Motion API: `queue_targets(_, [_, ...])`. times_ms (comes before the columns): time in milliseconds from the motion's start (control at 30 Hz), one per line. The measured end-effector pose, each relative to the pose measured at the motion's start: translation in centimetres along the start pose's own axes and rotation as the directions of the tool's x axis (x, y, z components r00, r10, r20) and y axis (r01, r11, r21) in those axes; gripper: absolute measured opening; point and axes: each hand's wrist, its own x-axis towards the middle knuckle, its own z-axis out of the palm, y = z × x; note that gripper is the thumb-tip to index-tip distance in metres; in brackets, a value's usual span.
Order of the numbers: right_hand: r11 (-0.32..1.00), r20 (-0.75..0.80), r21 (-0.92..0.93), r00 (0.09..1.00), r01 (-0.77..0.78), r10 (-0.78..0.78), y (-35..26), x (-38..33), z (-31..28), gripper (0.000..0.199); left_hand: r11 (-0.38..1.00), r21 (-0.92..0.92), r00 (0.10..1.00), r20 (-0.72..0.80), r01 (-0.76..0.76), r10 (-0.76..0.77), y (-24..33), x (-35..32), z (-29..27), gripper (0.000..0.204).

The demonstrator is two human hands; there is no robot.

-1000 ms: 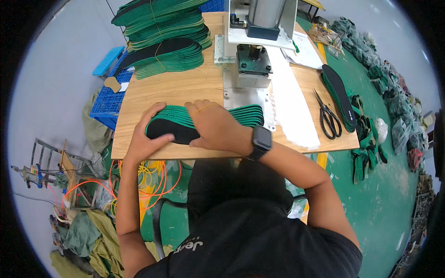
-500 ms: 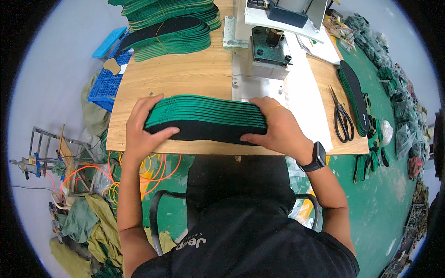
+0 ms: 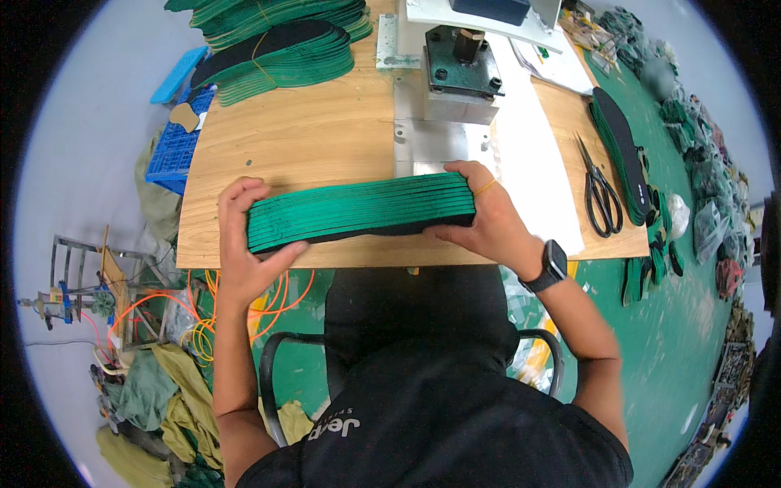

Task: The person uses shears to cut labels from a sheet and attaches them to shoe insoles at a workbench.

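A stack of insoles (image 3: 358, 207), green along the edges and black on the face towards me, is gripped by its two ends over the near part of the table. My left hand (image 3: 248, 244) wraps the left end, thumb on the near side and fingers on the far side. At the right end my right hand (image 3: 496, 218) closes the same way, thumb near and fingers over the far edge. Just beyond the stack lies a metal plate (image 3: 435, 142) under a press block (image 3: 462, 73).
Banded insole piles (image 3: 281, 57) fill the table's far left, beside a blue crate (image 3: 172, 154). Black-handled scissors (image 3: 599, 195) and another insole stack (image 3: 622, 150) lie at the right edge. White paper (image 3: 529, 163) runs along the table. A black chair (image 3: 415, 313) stands before me.
The insole stack has turned in my hands, showing more green edges and less black face. Its right end has risen slightly. My view has shifted a little.
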Motion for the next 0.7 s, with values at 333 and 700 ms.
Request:
queue_targets(333, [0.981,0.085,0.004,0.977,0.195,-0.195,0.0,0.2,-0.9,0.070,0.997,-0.036,0.998,0.031,0.063,-0.062,-1.3,0.4,-0.6,0.061])
queue_targets(700, [0.906,0.255,0.179,0.907,-0.384,0.335,-2.1,1.3,-1.0,0.036,0.799,-0.324,0.862,0.190,0.507,-0.470,-2.5,1.2,-0.8,0.040])
